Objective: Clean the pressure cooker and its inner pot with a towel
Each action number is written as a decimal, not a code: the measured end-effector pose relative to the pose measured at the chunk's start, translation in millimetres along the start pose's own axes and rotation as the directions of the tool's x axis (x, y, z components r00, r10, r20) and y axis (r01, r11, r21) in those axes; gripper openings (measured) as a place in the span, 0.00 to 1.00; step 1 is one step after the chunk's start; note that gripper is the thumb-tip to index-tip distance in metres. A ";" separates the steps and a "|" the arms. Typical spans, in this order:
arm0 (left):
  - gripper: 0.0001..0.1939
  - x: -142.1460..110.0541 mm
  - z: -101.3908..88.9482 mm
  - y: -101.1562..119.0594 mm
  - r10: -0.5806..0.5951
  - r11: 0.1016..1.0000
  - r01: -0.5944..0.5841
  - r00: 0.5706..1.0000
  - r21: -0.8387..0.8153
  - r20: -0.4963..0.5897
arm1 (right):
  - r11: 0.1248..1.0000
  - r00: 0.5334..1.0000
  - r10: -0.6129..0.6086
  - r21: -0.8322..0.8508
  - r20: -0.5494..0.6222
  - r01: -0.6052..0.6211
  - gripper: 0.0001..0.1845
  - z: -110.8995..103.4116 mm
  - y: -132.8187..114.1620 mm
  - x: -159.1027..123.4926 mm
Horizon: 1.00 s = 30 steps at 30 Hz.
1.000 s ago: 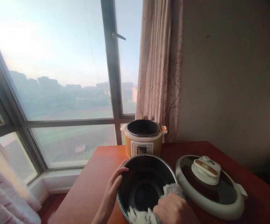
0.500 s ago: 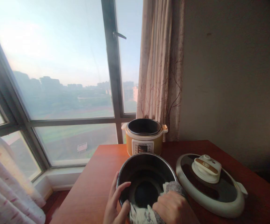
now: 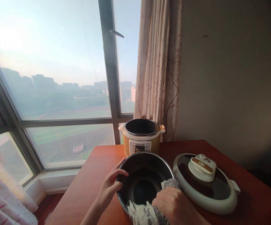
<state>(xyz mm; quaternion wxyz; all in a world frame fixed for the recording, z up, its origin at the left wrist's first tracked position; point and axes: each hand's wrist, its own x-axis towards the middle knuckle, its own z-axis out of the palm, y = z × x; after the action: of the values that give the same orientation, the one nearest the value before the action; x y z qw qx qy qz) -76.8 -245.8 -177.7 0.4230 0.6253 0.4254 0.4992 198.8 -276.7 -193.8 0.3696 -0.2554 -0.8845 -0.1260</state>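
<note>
A dark round inner pot [image 3: 147, 168] is tilted toward me at the front of the table. My left hand [image 3: 113, 182] grips its left rim, some fingers bent over the edge and the thumb low on the side. Bunched in my right hand [image 3: 171, 200] is a grey and white cloth [image 3: 143, 214], pressed over the pot's near right rim and partly inside. Behind the pot stands the yellow and white electric pressure cooker [image 3: 142, 134] without its lid, its panel partly hidden. The cooker lid [image 3: 222, 203] lies to the right of the pot, handle up.
The reddish-brown wooden table [image 3: 86, 178] carries all of these. A large window [image 3: 62, 93] fills the left, with a curtain [image 3: 157, 68] behind the cooker and another curtain [image 3: 6, 187] at lower left. A plain wall [image 3: 219, 87] rises at the right.
My left hand has slid up and left along the pot's rim, showing more of the wrist. The right hand with the cloth has shifted slightly. The whole view has moved a little to the right.
</note>
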 end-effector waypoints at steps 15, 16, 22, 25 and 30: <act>0.22 -19.7 23.9 -20.4 0.020 1.000 -0.008 0.892 0.028 -0.453 | 0.986 0.989 0.144 -0.084 -0.011 -0.145 0.15 -0.6 -19.4 12.5; 0.23 -25.0 26.4 -19.3 0.012 0.999 0.010 0.880 0.044 -0.475 | 0.985 0.989 0.148 -0.085 -0.020 -0.149 0.15 -0.5 -21.3 13.5; 0.24 -50.8 42.2 -8.1 -0.020 0.987 0.090 0.894 0.135 -0.447 | 0.982 0.986 0.169 -0.083 -0.009 -0.169 0.14 -1.6 -34.3 17.6; 0.25 -52.6 41.5 -8.4 -0.036 0.990 0.091 0.904 0.108 -0.426 | 0.980 0.985 0.170 -0.106 0.025 -0.166 0.11 -3.5 -37.0 18.4; 0.25 -40.2 25.7 -15.3 -0.078 0.989 0.113 0.946 0.095 -0.314 | 0.982 0.992 0.114 -0.161 0.061 -0.103 0.11 -1.6 -37.5 17.4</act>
<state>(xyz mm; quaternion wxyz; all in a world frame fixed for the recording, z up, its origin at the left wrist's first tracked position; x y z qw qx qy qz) -58.8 -282.5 -206.6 0.3389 0.5406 0.5436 0.5453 168.9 -302.5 -181.5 0.3236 -0.3358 -0.8689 -0.1661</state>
